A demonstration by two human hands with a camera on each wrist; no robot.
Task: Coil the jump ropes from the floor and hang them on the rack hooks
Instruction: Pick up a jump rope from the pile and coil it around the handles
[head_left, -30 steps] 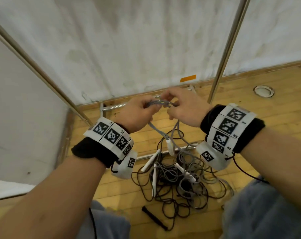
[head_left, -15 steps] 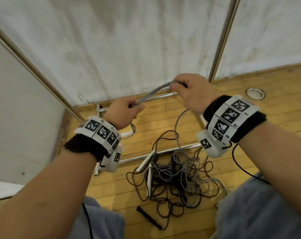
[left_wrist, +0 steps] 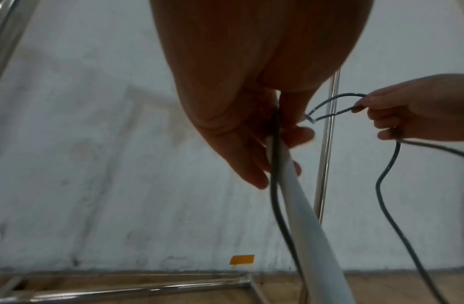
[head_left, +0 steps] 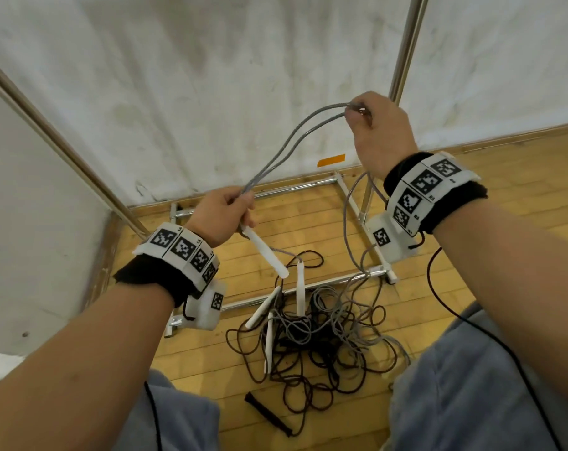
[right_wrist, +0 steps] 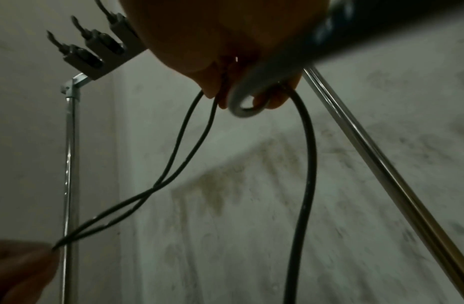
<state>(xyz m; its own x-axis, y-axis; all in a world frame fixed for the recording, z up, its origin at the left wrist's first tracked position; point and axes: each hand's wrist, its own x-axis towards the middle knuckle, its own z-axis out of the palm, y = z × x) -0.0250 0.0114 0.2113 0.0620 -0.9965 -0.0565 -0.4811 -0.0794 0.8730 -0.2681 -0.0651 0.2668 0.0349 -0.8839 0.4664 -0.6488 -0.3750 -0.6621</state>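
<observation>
Grey cord, doubled into two strands, stretches between the person's two hands: this grey jump rope [head_left: 286,148] runs on a slant, its low end at the left hand [head_left: 219,216] and its high end at the right hand [head_left: 378,131], up and to the right against the white wall [head_left: 195,76]. The left hand is closed in a fist around both strands and around the top of a white handle [head_left: 264,252]; that handle sticks out below the fist and points down and to the right, towards the floor. In the left wrist view the handle's long axis runs straight away from the curled fingers [left_wrist: 249,162], with one strand lying alongside it. The right hand is raised higher than the left, its fingers curled around the bend of the cord, pinching the loop at the top. From under that hand a further length of the same rope drops down past the wrist to the pile on the floor.

That pile [head_left: 312,336] of grey and dark brown ropes lies tangled on the wooden floor [head_left: 504,177], below and between the two hands, with more white handles in it and a black handle [head_left: 266,413] nearer the person. The chrome rack [head_left: 403,50] stands against the wall behind; its base frame rests on the boards beside the tangle. The right wrist view shows dark hooks [right_wrist: 93,49] on the rack's top bar, above the left hand.
</observation>
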